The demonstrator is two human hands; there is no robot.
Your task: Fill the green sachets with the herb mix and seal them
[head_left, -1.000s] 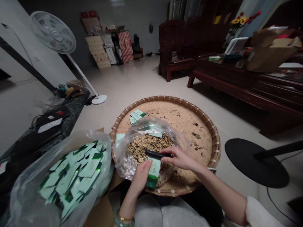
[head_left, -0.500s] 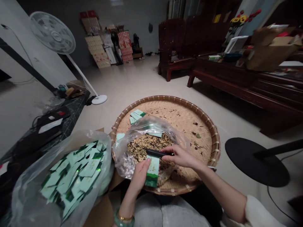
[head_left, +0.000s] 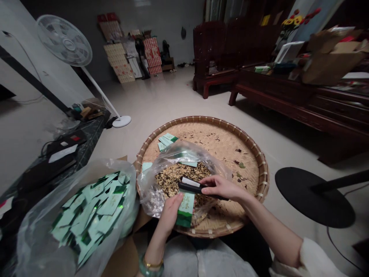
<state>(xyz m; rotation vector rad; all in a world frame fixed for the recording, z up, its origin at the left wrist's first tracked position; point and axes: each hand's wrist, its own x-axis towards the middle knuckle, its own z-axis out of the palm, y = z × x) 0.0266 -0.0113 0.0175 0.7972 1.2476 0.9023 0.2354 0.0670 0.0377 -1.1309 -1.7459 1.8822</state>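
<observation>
My left hand [head_left: 172,209] pinches a light-green sachet [head_left: 185,211] with a dark-green lower band. My right hand [head_left: 220,187] grips a black handheld bag sealer [head_left: 191,187], whose jaws are spread and show a pale inner strip. The sealer lies across the sachet's upper edge; I cannot tell whether it touches. Beneath both hands, a clear plastic bag [head_left: 150,192] holds a loose dry mix [head_left: 170,175] of pale and dark bits. This bag sits in a round woven bamboo tray [head_left: 230,142]. Several green sachets [head_left: 166,141] lie at the tray's far left.
At my left, a large clear bag [head_left: 37,231] holds many green sachets [head_left: 86,215]. A white standing fan [head_left: 121,121] is beyond it. A black round stand base [head_left: 314,196] is right of the tray. Dark wooden furniture [head_left: 288,96] stands at the back right.
The sealer's jaws have come apart, and its pale inner strip now shows. My right hand has shifted its hold slightly. The left hand and sachet have barely moved.
</observation>
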